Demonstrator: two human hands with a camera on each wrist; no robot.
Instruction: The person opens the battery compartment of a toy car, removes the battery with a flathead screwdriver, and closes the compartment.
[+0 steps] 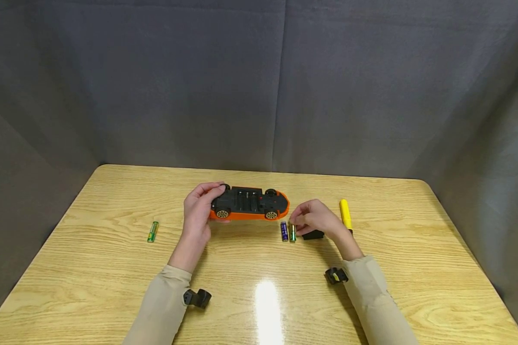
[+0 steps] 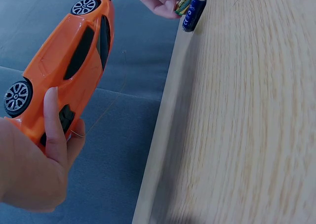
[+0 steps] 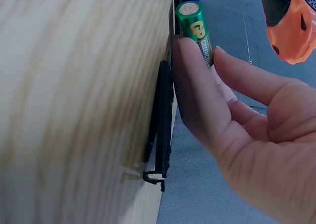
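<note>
My left hand [image 1: 197,207] grips the rear of an orange toy car [image 1: 246,216], raised off the table with its black underside turned toward the head view. An uncovered battery compartment [image 1: 248,201] shows in that underside. In the left wrist view, fingers lie along the car's orange body [image 2: 74,61]. To the right of the car, my right hand [image 1: 318,216] pinches a green GP battery [image 3: 193,24] between thumb and fingers. Close beside it is a blue battery [image 1: 284,231]. A black plastic cover [image 1: 313,235] lies under the right hand, partly hidden by it.
Another green battery [image 1: 153,232] lies on the wooden table [image 1: 112,278], left of the left hand. A yellow-handled tool [image 1: 345,214] rests beyond the right wrist, its lower end hidden by the arm. Grey cloth [image 1: 190,86] hangs behind the table.
</note>
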